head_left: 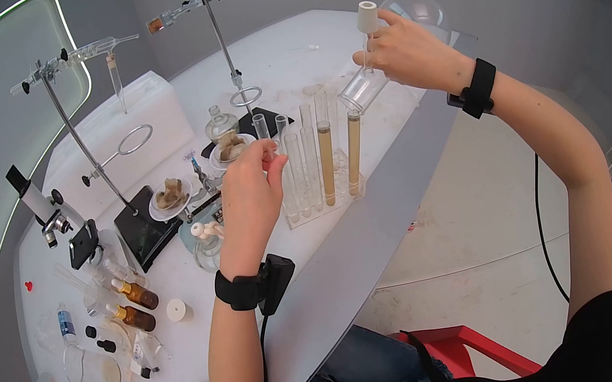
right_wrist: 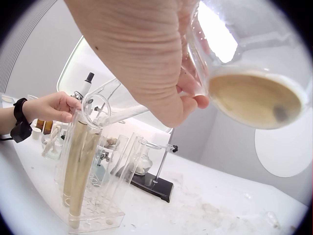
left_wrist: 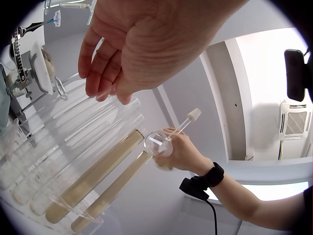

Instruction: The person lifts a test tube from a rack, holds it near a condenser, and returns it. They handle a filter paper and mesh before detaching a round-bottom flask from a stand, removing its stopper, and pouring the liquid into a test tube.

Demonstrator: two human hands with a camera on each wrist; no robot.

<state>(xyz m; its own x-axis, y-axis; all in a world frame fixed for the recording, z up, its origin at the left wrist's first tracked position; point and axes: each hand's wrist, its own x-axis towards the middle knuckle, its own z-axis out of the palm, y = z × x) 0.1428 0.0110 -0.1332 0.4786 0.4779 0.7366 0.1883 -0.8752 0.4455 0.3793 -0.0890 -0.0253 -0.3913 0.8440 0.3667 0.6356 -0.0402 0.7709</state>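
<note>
My right hand [head_left: 416, 49] grips a round glass flask [head_left: 363, 89] with a side arm and a white end piece [head_left: 367, 16]. Brownish liquid [right_wrist: 249, 98] lies in its bulb in the right wrist view. The flask is tilted, its wide mouth right at the top of a filled test tube [head_left: 355, 151]. Another tube of tan liquid [head_left: 327, 163] stands beside it in a clear rack [head_left: 307, 218], among several clear tubes [head_left: 298, 176]. At the rack's other side my left hand [head_left: 251, 196] hangs with loosely bent fingers, fingertips close to the tube tops.
Behind the rack stand two metal stands [head_left: 68, 118] [head_left: 221, 42] with clamps and rings. Small dishes [head_left: 172, 200] hold brownish lumps. A microscope [head_left: 42, 201], brown dropper bottles [head_left: 136, 317] and a beaker [head_left: 92, 368] occupy the left side. The table's front edge [head_left: 376, 219] runs beside the rack.
</note>
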